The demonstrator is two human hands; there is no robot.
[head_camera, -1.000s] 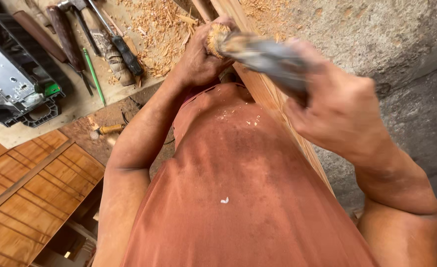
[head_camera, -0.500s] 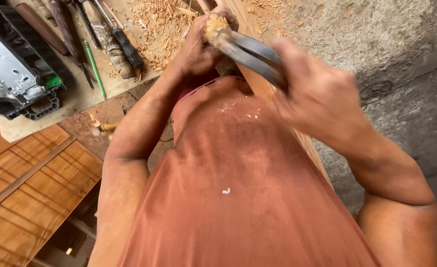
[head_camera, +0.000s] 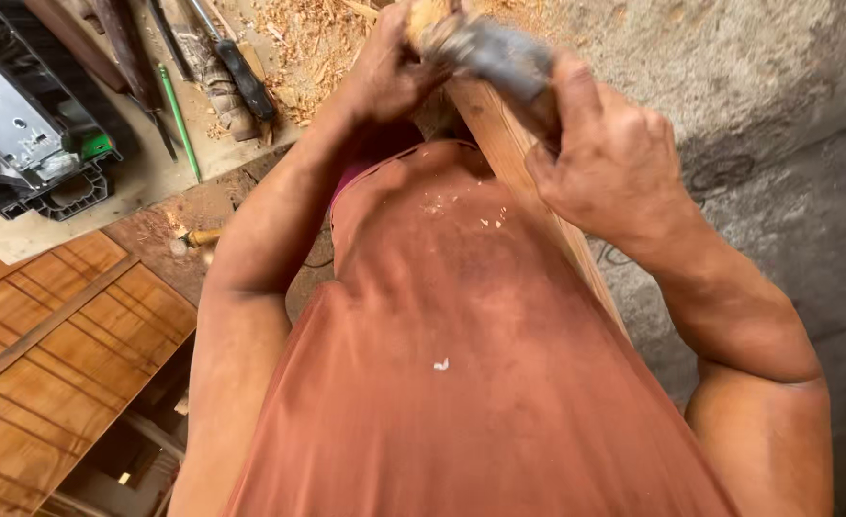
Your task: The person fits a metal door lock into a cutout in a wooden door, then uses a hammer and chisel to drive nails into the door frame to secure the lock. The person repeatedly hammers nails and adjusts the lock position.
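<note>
Head view | right hand (head_camera: 614, 158) clamped on a grey-handled tool (head_camera: 495, 53), blurred | left hand (head_camera: 389, 67) closed around its front end, atop the long wooden board (head_camera: 528, 182) by the wall | risk: tool could skid off the narrow edge toward the left fingers; shavings (head_camera: 308, 43) littered the bench

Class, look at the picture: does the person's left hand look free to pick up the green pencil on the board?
Probably not as things stand: the left hand is gripping the wooden piece, though nothing covers the green pencil.
</note>
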